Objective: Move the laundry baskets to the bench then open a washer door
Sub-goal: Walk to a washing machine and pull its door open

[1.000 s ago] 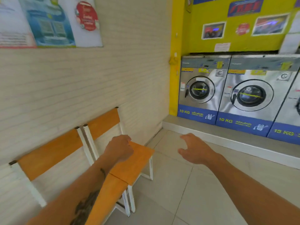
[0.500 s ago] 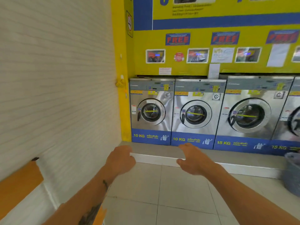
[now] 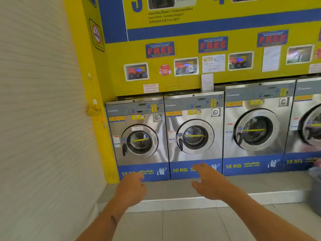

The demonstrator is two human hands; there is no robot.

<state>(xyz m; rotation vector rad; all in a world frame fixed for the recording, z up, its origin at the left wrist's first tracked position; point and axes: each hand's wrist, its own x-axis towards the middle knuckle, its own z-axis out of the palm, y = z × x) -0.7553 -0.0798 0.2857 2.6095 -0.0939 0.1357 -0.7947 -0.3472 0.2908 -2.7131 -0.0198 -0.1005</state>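
Note:
A row of steel front-loading washers stands on a raised step against the yellow wall. The leftmost 10 KG washer [image 3: 139,133] and the second 10 KG washer [image 3: 194,129] both have round doors that are closed, as does the 15 KG washer [image 3: 255,127]. My left hand [image 3: 131,190] hangs low in front of the first washer, fingers loosely curled, holding nothing. My right hand [image 3: 210,183] reaches forward below the second washer with fingers spread, empty. A grey laundry basket [image 3: 315,186] shows at the right edge on the floor. The bench is out of view.
A white ribbed wall [image 3: 43,119] runs close along my left side. The grey step [image 3: 191,190] under the washers has a white front edge. A small yellow holder [image 3: 93,111] hangs on the yellow corner post. Tiled floor lies between me and the step.
My view has swung from the orange bench on the left to face the washers and has come closer to them. Both hands stay raised and empty; the right hand's fingers have spread.

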